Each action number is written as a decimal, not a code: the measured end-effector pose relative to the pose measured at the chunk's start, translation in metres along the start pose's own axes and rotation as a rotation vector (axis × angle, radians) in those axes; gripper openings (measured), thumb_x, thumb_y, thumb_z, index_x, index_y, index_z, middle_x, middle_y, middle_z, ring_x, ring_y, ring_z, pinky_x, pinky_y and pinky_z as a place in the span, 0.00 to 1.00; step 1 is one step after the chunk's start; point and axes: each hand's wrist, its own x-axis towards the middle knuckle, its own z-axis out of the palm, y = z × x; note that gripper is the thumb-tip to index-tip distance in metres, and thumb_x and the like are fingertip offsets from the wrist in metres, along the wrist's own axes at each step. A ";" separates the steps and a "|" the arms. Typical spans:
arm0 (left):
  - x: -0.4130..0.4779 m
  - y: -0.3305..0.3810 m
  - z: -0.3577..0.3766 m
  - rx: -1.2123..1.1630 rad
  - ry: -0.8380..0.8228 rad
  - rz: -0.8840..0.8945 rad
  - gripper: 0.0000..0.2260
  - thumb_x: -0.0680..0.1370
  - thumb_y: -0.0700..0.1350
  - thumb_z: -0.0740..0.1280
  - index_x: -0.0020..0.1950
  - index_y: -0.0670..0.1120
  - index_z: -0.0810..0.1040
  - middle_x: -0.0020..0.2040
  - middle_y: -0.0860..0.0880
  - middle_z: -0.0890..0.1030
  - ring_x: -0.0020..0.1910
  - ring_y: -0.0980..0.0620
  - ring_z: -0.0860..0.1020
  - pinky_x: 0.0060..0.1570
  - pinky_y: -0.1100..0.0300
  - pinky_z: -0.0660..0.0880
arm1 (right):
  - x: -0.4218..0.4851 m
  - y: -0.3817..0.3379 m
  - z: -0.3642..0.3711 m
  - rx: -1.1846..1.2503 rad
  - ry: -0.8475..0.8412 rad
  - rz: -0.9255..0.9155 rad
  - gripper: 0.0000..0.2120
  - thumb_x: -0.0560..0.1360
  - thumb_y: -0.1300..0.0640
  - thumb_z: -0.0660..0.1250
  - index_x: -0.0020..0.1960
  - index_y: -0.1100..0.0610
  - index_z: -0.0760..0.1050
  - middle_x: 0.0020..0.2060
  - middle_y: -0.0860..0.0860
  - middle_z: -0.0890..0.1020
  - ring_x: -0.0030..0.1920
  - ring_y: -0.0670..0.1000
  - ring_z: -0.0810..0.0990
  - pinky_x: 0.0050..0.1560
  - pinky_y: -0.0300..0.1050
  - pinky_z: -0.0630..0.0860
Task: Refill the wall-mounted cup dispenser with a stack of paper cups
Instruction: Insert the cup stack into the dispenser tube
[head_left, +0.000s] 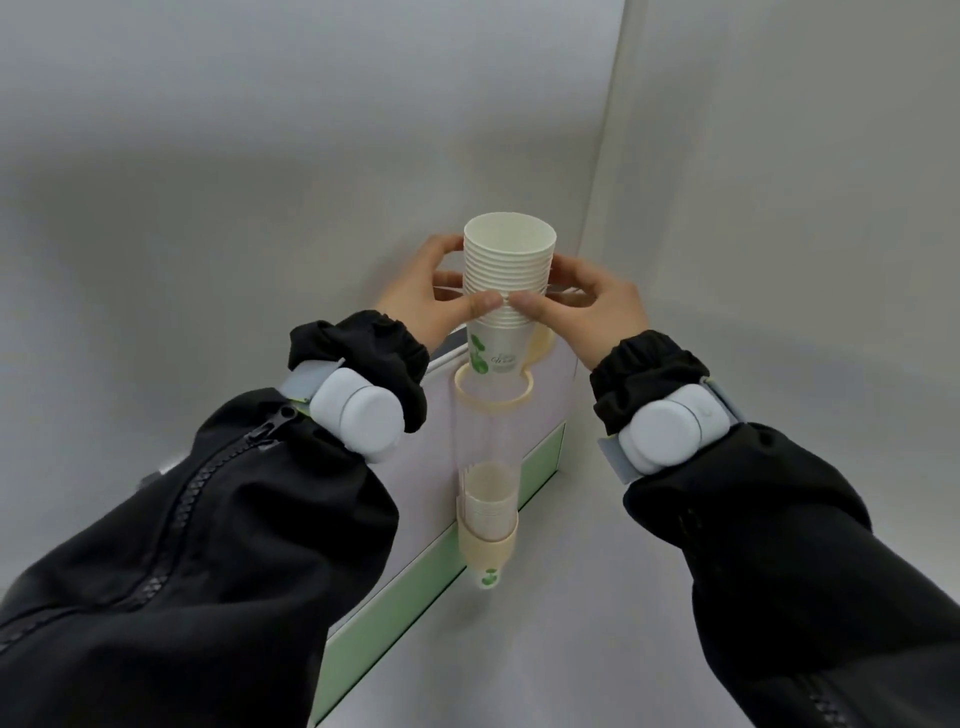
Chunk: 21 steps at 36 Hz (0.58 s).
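A stack of white paper cups with a green print stands upright, its bottom end inside the cream top ring of the clear tube cup dispenser on the wall. My left hand grips the stack from the left, my right hand from the right, thumbs meeting at the front. Low in the tube sit several cups, held by the cream bottom collar, with one cup's bottom poking out below. The open lid hangs behind the stack.
The dispenser is fixed to a pale panel with a green lower band, close to a wall corner on the right. Grey walls surround it. Both my forearms wear black sleeves with white wrist devices.
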 end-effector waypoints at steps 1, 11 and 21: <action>0.000 -0.004 0.002 0.000 -0.004 -0.012 0.23 0.64 0.57 0.71 0.55 0.65 0.66 0.50 0.56 0.78 0.52 0.56 0.77 0.51 0.58 0.73 | 0.000 0.005 0.002 -0.004 0.002 0.010 0.29 0.58 0.43 0.75 0.58 0.45 0.75 0.51 0.44 0.82 0.50 0.43 0.80 0.55 0.46 0.76; -0.013 -0.035 0.019 0.058 -0.014 -0.118 0.26 0.69 0.49 0.71 0.65 0.53 0.66 0.48 0.53 0.77 0.46 0.58 0.76 0.44 0.65 0.70 | -0.009 0.047 0.017 -0.020 -0.031 0.067 0.30 0.59 0.46 0.76 0.61 0.48 0.74 0.52 0.47 0.83 0.49 0.43 0.81 0.56 0.48 0.77; -0.025 -0.049 0.035 0.186 0.026 -0.187 0.25 0.70 0.47 0.70 0.64 0.49 0.68 0.56 0.46 0.80 0.52 0.50 0.77 0.54 0.56 0.72 | -0.021 0.071 0.030 -0.043 -0.020 0.082 0.29 0.62 0.49 0.75 0.61 0.51 0.73 0.51 0.49 0.82 0.51 0.46 0.80 0.56 0.46 0.76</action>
